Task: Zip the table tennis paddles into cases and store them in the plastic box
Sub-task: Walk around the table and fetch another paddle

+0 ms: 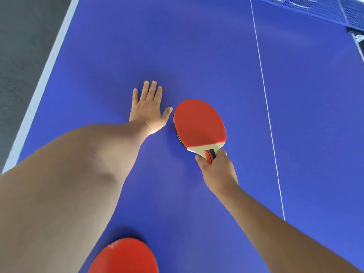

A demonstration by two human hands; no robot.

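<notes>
The right hand (pixel 216 170) grasps the handle of a red paddle (pixel 199 123), fingers curled round it; the red face is turned up and the blade sits over the middle of the blue desk (pixel 197 46). Whether the blade touches the surface cannot be told. The left hand (pixel 147 109) lies released, palm down, fingers straight and spread on the desk, its thumb just beside the blade's left rim. A second red paddle (pixel 126 257) lies at the near edge of the desk, partly cut off by the frame. A white line (pixel 266 95) runs along the desk to the right of the held paddle. The net (pixel 334 8) stands at the far right corner.
</notes>
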